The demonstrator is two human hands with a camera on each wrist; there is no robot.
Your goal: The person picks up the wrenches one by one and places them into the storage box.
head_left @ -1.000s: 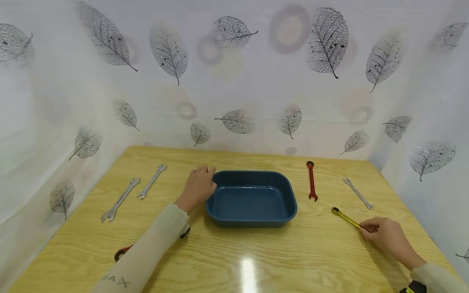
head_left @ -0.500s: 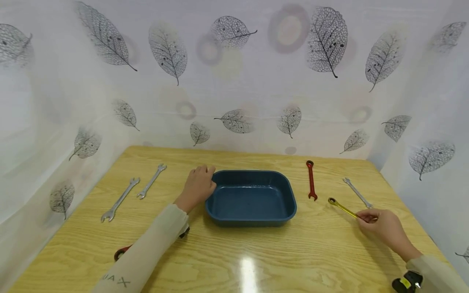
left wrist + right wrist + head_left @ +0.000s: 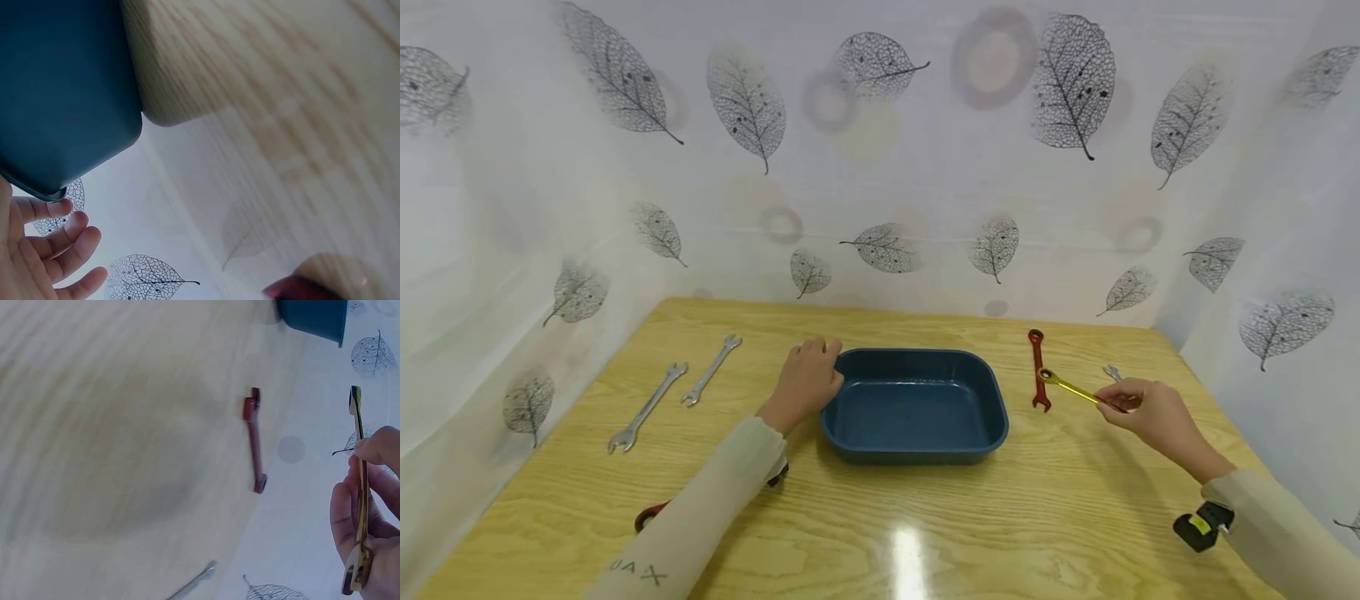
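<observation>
Leftward juts the gold wrench (image 3: 1076,389) the right hand (image 3: 1156,418) pinches.

The wooden bench (image 3: 1000,533) bears a blue tray (image 3: 915,417); around it lie a red wrench (image 3: 1038,358) at two o'clock, a part-hidden silver wrench (image 3: 1112,372) nearer three, a mostly covered red-ended tool (image 3: 647,516) at eight, two silver wrenches (image 3: 649,407) at nine to ten.

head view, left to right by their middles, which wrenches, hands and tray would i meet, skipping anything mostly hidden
Nearer silver wrench, farther silver wrench, left hand, blue tray, red wrench right of the tray, yellow wrench, right hand.
</observation>
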